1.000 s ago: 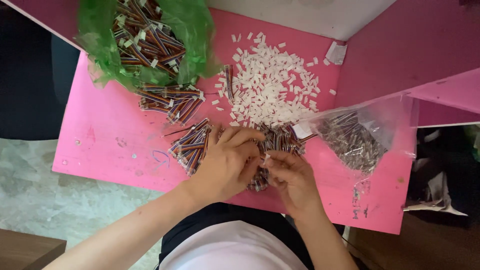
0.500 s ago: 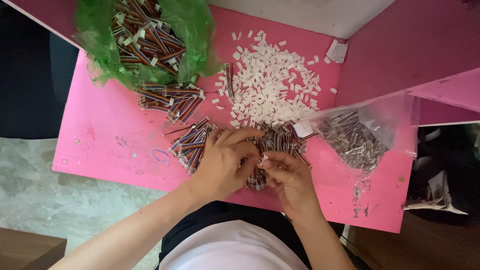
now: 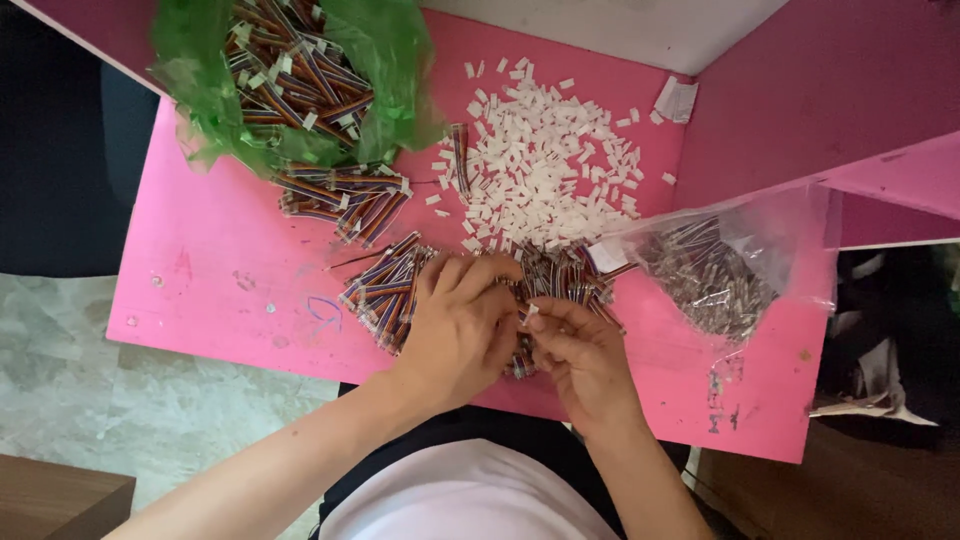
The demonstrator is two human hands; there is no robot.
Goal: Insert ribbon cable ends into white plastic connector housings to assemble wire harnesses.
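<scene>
My left hand and my right hand meet over the near edge of a pink table. Between their fingertips I pinch a small white connector on a striped wire bundle that hangs down between the palms. More striped wire bundles lie just left of my left hand, and another batch lies above my right hand. A heap of small white plastic connectors spreads across the table behind the hands.
A green plastic bag full of wire bundles sits at the far left, with loose bundles spilling below it. A clear plastic bag of finished pieces lies at the right. Pink side walls rise to the right.
Both hands stay together over the same spot; the fingers have shifted slightly around the small connector. Nothing else on the table has moved.
</scene>
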